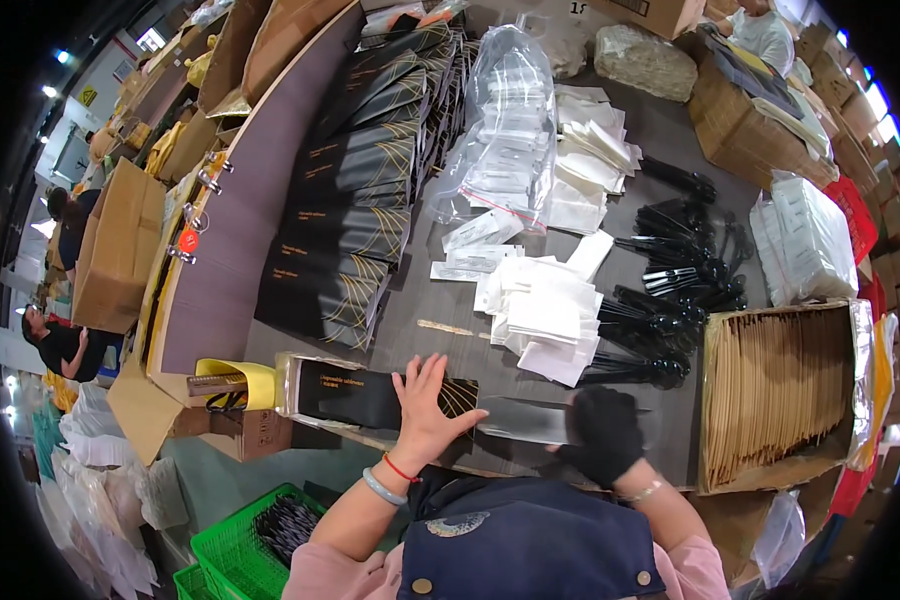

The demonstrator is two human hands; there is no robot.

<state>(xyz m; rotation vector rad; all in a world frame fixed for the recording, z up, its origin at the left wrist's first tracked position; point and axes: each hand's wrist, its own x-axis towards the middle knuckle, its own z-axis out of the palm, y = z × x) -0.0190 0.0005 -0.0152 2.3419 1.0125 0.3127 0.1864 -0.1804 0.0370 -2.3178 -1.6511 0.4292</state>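
My bare left hand (428,405) lies with fingers spread on a black printed pouch (345,392) with gold lines. The pouch sits in a shallow cardboard box (288,385) at the table's near edge. To the right, a translucent plastic sleeve (520,420) lies flat in line with the pouch. My right hand (602,435), in a black glove, rests over that sleeve with its thumb apart from the fingers. The glove's dark colour blurs the finger outlines. Ahead lie folded white napkins (540,310), with black plastic cutlery (645,330) beside them.
Black pouches (350,200) overlap in a long row at left. A clear bag of small white packets (510,110) lies further back. On the right stand a carton of tightly packed brown pieces (780,400) and a wrapped white stack (805,240). A green basket (255,540) stands below left.
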